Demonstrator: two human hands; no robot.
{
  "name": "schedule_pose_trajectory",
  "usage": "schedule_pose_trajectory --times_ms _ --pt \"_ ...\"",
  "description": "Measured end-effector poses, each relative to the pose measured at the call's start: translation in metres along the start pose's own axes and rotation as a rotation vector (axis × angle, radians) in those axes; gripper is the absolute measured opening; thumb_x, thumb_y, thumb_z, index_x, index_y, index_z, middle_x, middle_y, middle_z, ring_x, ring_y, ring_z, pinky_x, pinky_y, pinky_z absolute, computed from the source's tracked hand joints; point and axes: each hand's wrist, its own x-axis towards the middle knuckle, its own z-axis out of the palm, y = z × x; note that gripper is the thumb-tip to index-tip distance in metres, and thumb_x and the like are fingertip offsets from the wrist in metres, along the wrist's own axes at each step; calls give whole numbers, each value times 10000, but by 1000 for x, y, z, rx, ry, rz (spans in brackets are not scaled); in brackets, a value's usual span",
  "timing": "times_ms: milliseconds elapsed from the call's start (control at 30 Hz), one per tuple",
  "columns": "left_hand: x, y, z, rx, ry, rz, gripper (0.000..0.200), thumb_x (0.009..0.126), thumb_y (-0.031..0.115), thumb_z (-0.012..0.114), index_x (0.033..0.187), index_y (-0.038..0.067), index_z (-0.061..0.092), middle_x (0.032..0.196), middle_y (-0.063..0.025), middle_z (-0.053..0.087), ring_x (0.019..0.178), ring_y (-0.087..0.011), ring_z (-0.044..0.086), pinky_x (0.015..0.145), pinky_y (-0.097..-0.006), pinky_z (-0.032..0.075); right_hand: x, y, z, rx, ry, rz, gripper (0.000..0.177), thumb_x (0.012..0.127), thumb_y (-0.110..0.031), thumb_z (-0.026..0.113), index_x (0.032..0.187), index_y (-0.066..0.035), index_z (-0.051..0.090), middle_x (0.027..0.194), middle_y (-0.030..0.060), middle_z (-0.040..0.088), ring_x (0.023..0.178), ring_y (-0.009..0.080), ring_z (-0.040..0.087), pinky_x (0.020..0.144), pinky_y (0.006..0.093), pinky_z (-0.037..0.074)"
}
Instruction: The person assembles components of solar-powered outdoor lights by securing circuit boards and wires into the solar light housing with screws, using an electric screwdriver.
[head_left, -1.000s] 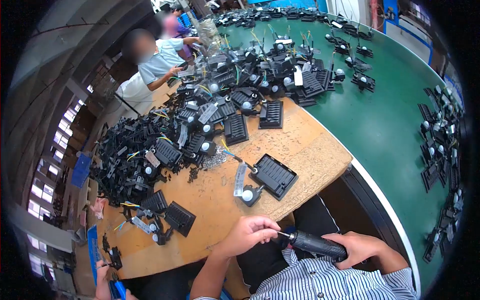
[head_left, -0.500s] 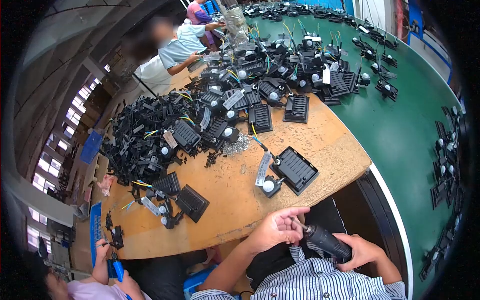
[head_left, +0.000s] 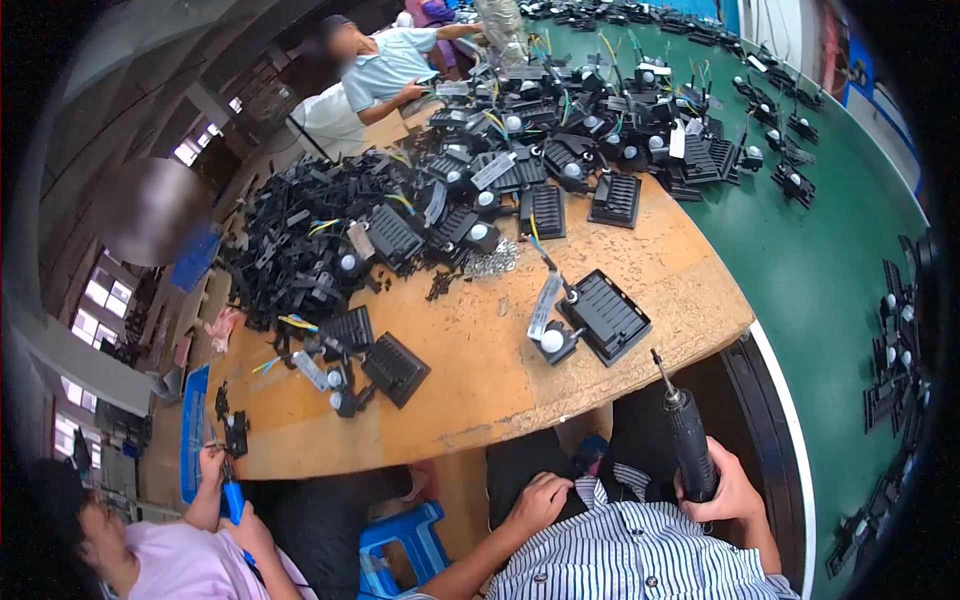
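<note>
A black electric screwdriver [head_left: 688, 440] is gripped in my right hand [head_left: 730, 485], its thin bit pointing up toward the table edge. Down at my lap, my left hand [head_left: 542, 502] lies against my dark trousers beside the striped shirt, fingers loosely laid and nothing visible in them. On the table in front of me is a black floodlight housing [head_left: 606, 315] with a ribbed back. Attached to it are a small sensor with a white dome [head_left: 552, 341], a grey label [head_left: 545, 305] and coloured wires.
A wooden table [head_left: 480, 400] bears a heap of black brackets [head_left: 310, 230], screws, washers [head_left: 492, 260] and many more floodlights. A green conveyor [head_left: 800, 260] runs along the right. At lower left, a co-worker in pink [head_left: 200, 560] holds a blue screwdriver [head_left: 233, 500]; a blue stool [head_left: 405, 545] stands between us.
My left hand has dropped from the screwdriver's tip to my lap. The screwdriver in my right hand has swung more upright, its bit now uncovered. The view has shifted slightly.
</note>
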Motion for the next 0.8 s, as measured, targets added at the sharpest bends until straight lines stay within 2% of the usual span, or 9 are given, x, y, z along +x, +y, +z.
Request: schedule_pose_trajectory --times_ms 167,200,267,333,367,467,533,733,800 --pt "1 9 7 -76 -24 -27 114 841 79 535 885 18 621 821 -143 615 816 -307 603 723 -378 476 -5 -6 8 -20 77 -33 631 526 -43 702 1113 -15 473 748 54 597 678 121 582 652 278 482" --pt "1 4 14 -107 10 24 120 849 95 536 882 12 616 838 -152 613 819 -309 602 724 -378 476 -7 7 6 -48 123 -67 623 519 -34 688 1099 -31 463 720 42 568 640 127 560 636 277 476" --pt "4 -2 20 -111 35 37 120 849 103 538 873 5 603 855 -157 612 820 -318 598 718 -381 475 -8 18 6 -48 162 -144 724 531 -11 670 1204 -22 402 750 55 547 640 134 541 614 273 468" --pt "6 -11 28 -105 61 69 123 837 105 540 856 -4 594 844 -157 608 805 -324 594 710 -386 475 -13 38 12 4 344 -211 816 572 -13 661 1307 -13 307 813 88 542 658 137 529 594 267 460" --pt "5 -13 30 -137 80 55 130 837 108 537 856 -6 598 844 -161 606 806 -326 594 718 -388 476 -16 54 2 -49 328 -263 840 605 -39 656 1345 -14 258 820 93 533 661 136 522 581 259 453" --pt "6 -1 18 -192 66 -60 160 840 109 525 863 -26 608 852 -170 611 821 -322 600 725 -386 476 -7 36 8 -89 222 -305 884 698 -183 652 1418 -27 163 730 55 475 587 113 477 507 215 407" --pt "7 1 16 -209 77 -72 170 847 116 521 865 -30 608 854 -172 612 825 -319 602 730 -385 475 -6 33 2 -164 227 -247 893 665 -210 656 1412 -27 200 763 54 470 624 117 481 559 212 418" --pt "5 -3 16 -252 103 -82 156 851 101 525 866 -30 607 851 -173 615 817 -317 604 731 -374 478 -5 26 14 -118 276 -291 892 649 -225 675 1397 -31 230 761 38 481 608 103 487 529 210 425" --pt "4 2 13 -263 114 -93 115 837 82 550 858 -10 616 843 -166 618 800 -307 606 716 -363 483 -4 21 19 -71 272 -213 908 633 -246 691 1390 -28 241 755 30 483 598 98 488 516 212 427"
